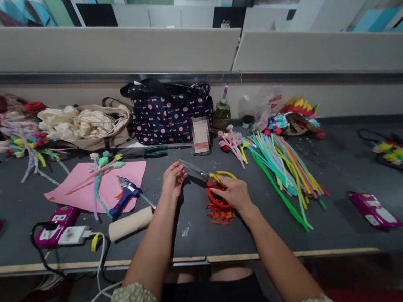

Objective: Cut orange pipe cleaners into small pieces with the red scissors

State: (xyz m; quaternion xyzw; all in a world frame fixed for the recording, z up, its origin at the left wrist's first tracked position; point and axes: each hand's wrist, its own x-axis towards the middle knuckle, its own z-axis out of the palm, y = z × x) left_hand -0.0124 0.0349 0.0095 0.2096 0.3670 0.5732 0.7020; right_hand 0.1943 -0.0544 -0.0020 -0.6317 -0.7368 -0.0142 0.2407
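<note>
My right hand (234, 192) is wrapped round the red and yellow handles of a pair of scissors (216, 189), whose blades point up and left. Facing it, my left hand (175, 177) has its fingertips pinched together round a clear, thin strip (194, 169) that reaches toward the scissors. What exactly the strip is, I cannot make out. Under the scissors lies a small heap of orange-red cut pieces (222, 215) on the dark grey table (197, 242).
Pipe cleaners (285, 168) lie right of my hands. To the left are a blue glue gun (126, 194), a cardboard roll (131, 224), pink paper (77, 192) and a purple power strip (59, 224). A dotted bag (172, 112) stands behind.
</note>
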